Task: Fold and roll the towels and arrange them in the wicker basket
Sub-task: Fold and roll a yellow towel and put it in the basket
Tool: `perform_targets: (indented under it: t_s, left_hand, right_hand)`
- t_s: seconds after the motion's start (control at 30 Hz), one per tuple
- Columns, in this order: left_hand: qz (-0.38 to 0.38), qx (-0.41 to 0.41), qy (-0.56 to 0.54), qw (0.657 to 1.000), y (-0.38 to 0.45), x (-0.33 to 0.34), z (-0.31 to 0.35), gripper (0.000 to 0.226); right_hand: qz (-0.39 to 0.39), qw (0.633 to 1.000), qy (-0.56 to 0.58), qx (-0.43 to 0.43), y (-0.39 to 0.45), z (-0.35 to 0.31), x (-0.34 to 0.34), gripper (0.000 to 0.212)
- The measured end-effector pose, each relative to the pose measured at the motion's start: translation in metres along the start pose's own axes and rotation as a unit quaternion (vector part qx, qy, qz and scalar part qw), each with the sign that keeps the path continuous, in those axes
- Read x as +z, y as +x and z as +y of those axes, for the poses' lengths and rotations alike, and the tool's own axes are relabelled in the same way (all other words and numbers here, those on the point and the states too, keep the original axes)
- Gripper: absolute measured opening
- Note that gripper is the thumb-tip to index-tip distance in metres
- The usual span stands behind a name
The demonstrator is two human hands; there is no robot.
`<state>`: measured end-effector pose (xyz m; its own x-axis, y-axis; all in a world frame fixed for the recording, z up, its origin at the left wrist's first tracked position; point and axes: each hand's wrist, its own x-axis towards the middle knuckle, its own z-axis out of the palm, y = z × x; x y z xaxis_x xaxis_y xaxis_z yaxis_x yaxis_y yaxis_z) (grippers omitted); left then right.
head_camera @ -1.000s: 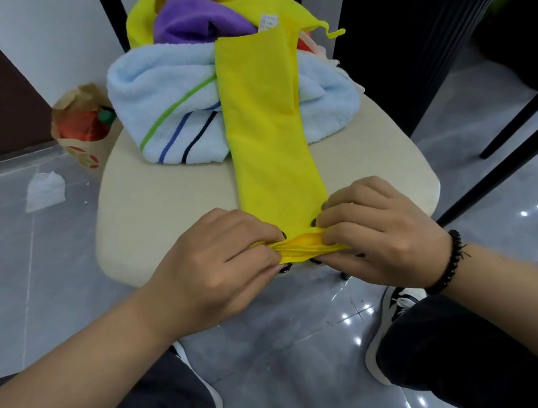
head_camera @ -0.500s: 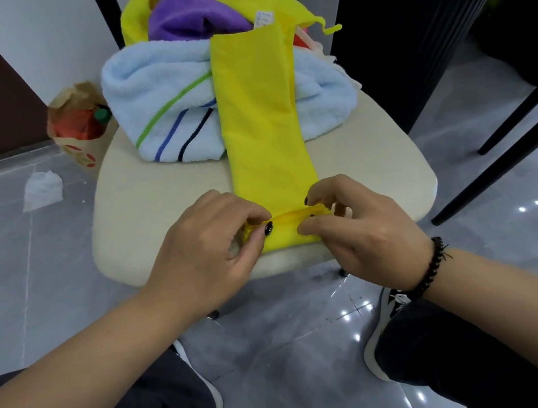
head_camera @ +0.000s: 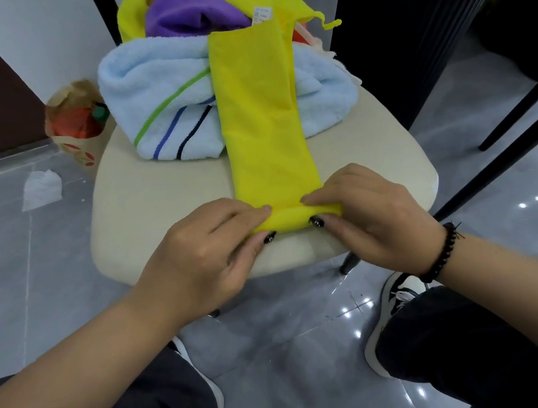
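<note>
- A long, narrow, folded yellow microfibre towel (head_camera: 263, 125) lies on a cream cushioned chair seat (head_camera: 163, 198); its long axis runs from 6 o'clock to 12 o'clock, the near end at the seat's front edge and the far end resting up on the pile of towels behind.
- The near end of the towel is turned over into a small tight roll (head_camera: 292, 220) that lies crosswise, from 9 o'clock to 3 o'clock.
- The left hand (head_camera: 207, 264) has its grip closed on the roll's left end, fingers curled over the top and thumb under the front.
- The right hand (head_camera: 370, 220) pinches the roll's right end in the same way; a black bead bracelet (head_camera: 440, 255) sits on its wrist.
- At 12 o'clock on the seat a pale blue terry towel with green, blue and dark stripes (head_camera: 164, 108) lies bunched under the yellow strip.
- Behind it a purple towel (head_camera: 189, 14) sits inside another crumpled yellow cloth (head_camera: 133, 12).
- On the grey tiled floor (head_camera: 11, 274), at 10 o'clock, stand a brown paper bag (head_camera: 77, 127) and a crumpled white tissue (head_camera: 41, 189).
</note>
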<state>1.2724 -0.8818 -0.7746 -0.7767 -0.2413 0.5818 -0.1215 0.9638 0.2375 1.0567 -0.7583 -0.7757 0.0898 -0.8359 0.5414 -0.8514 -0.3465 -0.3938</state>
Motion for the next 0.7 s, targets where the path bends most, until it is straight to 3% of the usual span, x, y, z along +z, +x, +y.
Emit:
perform_targets:
  t_s: [0.17, 0.37, 0.57, 0.7]
  left_hand:
    - [-0.013, -0.122, -0.083, 0.989, 0.01, -0.003, 0.005, 0.017]
    - [-0.046, -0.218, -0.081, 0.972, 0.027, 0.003, 0.005, 0.017]
    - [-0.052, -0.172, -0.034, 0.983, 0.027, -0.001, -0.002, 0.017]
    - [-0.045, -0.062, -0.032, 0.997, 0.023, -0.006, -0.008, 0.021]
  right_hand:
    - [0.031, 0.993, 0.042, 0.105, 0.003, -0.011, 0.004, 0.018]
    - [0.029, 0.991, 0.009, 0.134, 0.016, -0.013, 0.014, 0.02]
    - [-0.029, 0.997, -0.069, -0.01, 0.014, 0.001, 0.004, 0.025]
    - [-0.043, 0.996, -0.077, -0.014, 0.011, 0.009, 0.003, 0.031]
